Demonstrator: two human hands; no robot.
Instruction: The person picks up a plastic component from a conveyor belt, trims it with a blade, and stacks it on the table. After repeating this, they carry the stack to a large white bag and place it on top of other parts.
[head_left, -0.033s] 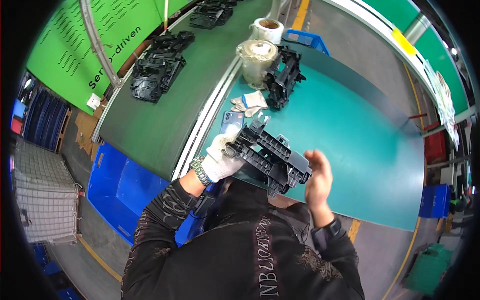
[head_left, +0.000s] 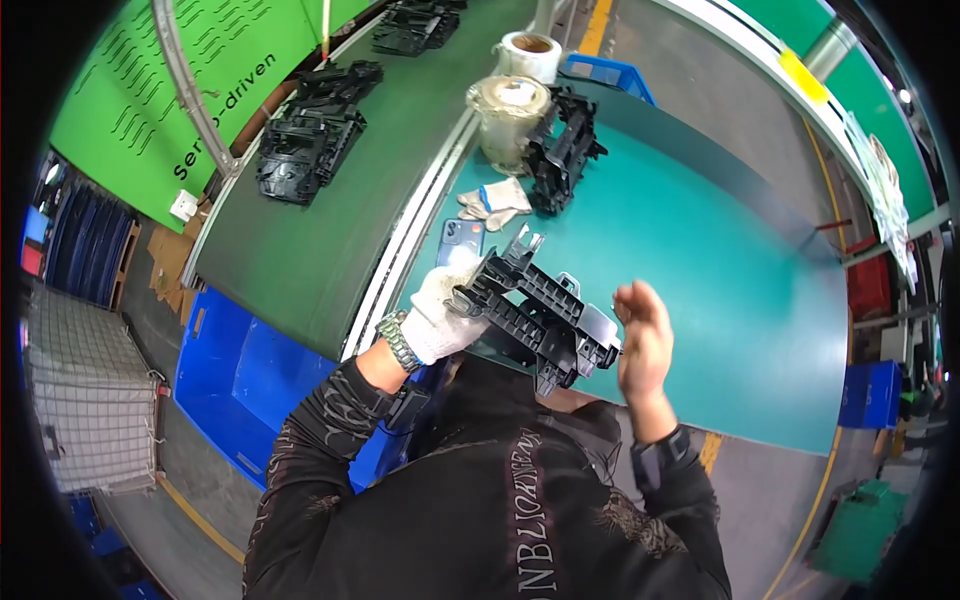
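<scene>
Head view, watched remotely: I see the gloved left hand [head_left: 440,316] gripping a black plastic frame [head_left: 550,293] above the green table's [head_left: 740,310] near edge. Bare right hand [head_left: 646,345] loosely open, empty, just beside the frame's right end.

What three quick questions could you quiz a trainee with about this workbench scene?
1. What does the left hand hold? (a) a roll of film; (b) a ribbed black part; (c) a cardboard box.
2. True or false: the right hand wears no glove.
3. Fill in the blank: near the phone on the green table lie white ____ with blue trim.

Key: 1. (b); 2. True; 3. gloves.
</scene>
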